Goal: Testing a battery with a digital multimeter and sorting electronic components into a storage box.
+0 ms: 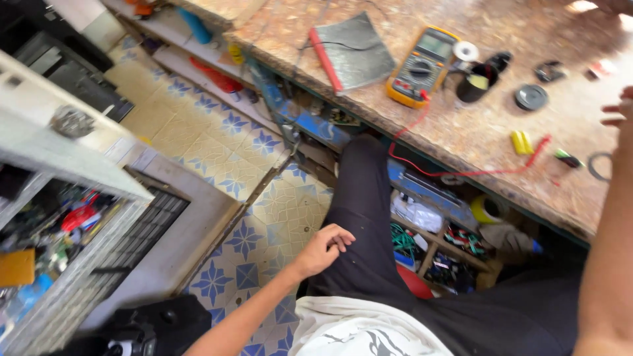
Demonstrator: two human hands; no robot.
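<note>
Head view: the left hand [324, 247], low in the middle of the frame, is loosely curled with fingers folded in, holding nothing; it rests beside the dark trouser leg [362, 217], above the patterned blue floor tiles [217, 142]. The right hand [620, 112] shows only fingertips at the right edge, so whether it is spread or gripping cannot be told. It hovers over the workbench [475, 132], near a black ring [599, 166]. A yellow multimeter [420, 66] lies at upper centre, its red lead [461, 173] trailing over the bench edge. A grey book [351, 51] and black tape roll [531, 97] lie around.
</note>
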